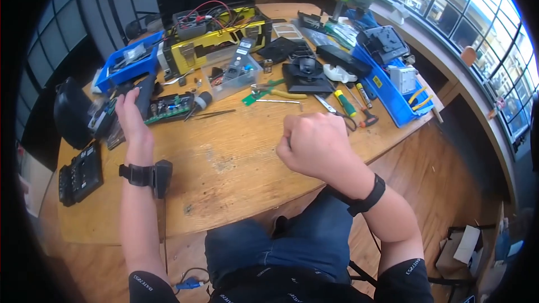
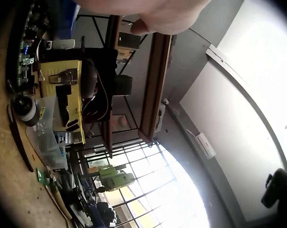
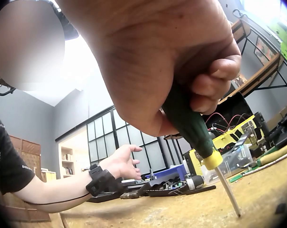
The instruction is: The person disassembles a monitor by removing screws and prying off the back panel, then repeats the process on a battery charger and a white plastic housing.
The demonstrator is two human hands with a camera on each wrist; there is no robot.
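My right hand (image 1: 317, 143) is over the right half of the wooden table, fingers curled. The right wrist view shows it gripping a screwdriver (image 3: 193, 126) by its dark green handle, above a yellow collar. The screwdriver's metal shaft slants down, its tip right at the tabletop; in the head view the hand hides this tool. My left hand (image 1: 133, 118) is raised at the left side, palm turned inward, fingers fairly straight, holding nothing. Close by it lies a circuit board (image 1: 171, 108) in a black housing, with tweezers (image 1: 213, 113) and a grey-black cylinder (image 1: 202, 101).
Farther back are a clear plastic box (image 1: 230, 81), an open yellow toolbox (image 1: 219, 45) and a blue tray (image 1: 132, 62). On the right, another green-yellow screwdriver (image 1: 345, 102) lies beside a blue bin (image 1: 393, 101). A black device (image 1: 81, 174) sits at the left edge.
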